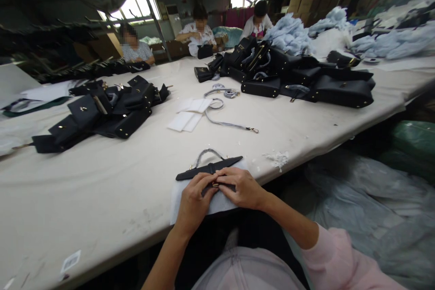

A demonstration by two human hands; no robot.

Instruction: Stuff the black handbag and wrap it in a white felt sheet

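A black handbag (190, 174) with a wrapped top handle (208, 151) lies at the table's near edge, right in front of me. My left hand (197, 197) and my right hand (240, 186) meet over it, fingers closed around a black part of the bag at a small gold clasp (215, 184). Both sets of fingertips touch around this metal piece. Under the hands and the bag shows a white sheet (222, 203). The bag's lower part is hidden by my hands.
Black handbags are piled at the left (115, 108) and at the back right (282, 70). White foam sheets (188, 115) and a wrapped strap (226, 123) lie mid-table. Plastic scraps (278, 158) sit near the right edge. Several people work along the far side.
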